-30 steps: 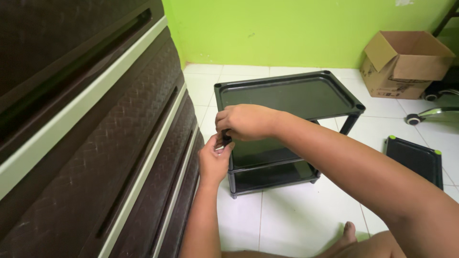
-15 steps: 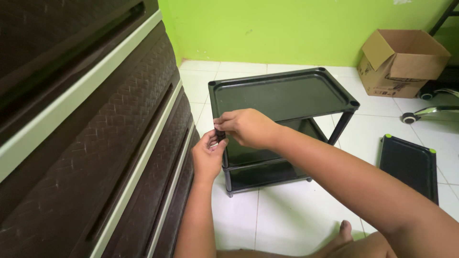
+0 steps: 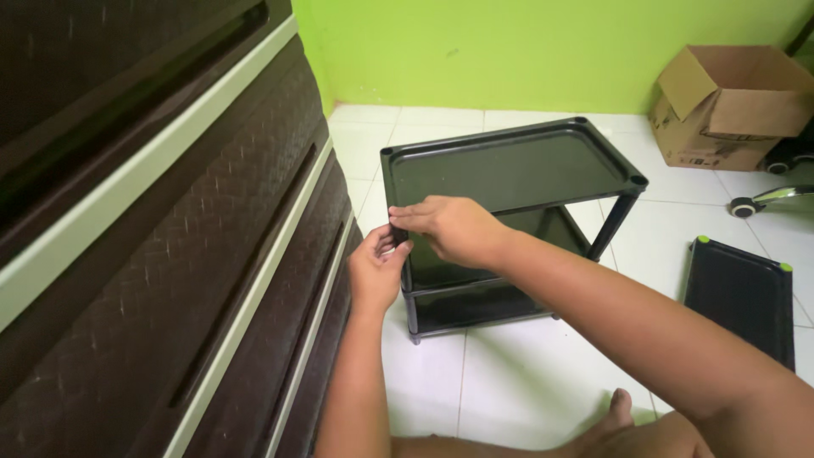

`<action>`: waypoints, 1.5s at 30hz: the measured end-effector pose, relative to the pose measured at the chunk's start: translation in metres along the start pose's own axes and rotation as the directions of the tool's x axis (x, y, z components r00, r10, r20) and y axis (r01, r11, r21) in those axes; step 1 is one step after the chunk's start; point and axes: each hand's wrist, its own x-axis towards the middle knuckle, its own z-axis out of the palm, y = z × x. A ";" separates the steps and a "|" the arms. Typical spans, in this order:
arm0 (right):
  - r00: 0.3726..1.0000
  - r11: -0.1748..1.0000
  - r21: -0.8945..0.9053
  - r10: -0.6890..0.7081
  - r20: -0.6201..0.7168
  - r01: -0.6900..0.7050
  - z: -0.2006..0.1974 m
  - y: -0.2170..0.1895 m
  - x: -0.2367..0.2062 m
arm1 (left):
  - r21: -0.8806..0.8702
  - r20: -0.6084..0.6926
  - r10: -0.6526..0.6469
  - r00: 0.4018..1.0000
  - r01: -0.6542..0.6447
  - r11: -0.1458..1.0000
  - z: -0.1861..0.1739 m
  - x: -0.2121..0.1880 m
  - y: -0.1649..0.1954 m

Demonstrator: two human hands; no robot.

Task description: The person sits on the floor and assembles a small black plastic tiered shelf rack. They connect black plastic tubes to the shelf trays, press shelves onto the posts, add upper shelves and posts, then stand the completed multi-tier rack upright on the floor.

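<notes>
A black plastic rack [image 3: 509,165] with tray-like shelves stands on the white tiled floor. My left hand [image 3: 376,270] sits at its near left corner, fingers curled around the corner post under the top shelf. My right hand [image 3: 449,227] reaches across from the right and pinches the same corner at the top shelf's rim. The post itself is mostly hidden behind both hands. A black leg [image 3: 612,225] holds up the top shelf at the right corner.
A tall dark brown drawer cabinet [image 3: 170,254] with pale trim fills the left side. A separate black shelf panel [image 3: 742,297] with green corner caps lies on the floor at right. An open cardboard box [image 3: 729,106] stands by the green wall, chair casters beside it.
The view has drifted slightly, so the rack sits a little lower and more central. Both hands stay at the same near left corner, my right fingers now stretched further left along the rim.
</notes>
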 end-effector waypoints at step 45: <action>0.853 0.859 0.013 0.509 -0.118 -0.511 -0.131 0.119 -0.233 | 0.719 0.392 0.451 0.802 -0.573 0.393 0.204 -0.026 0.112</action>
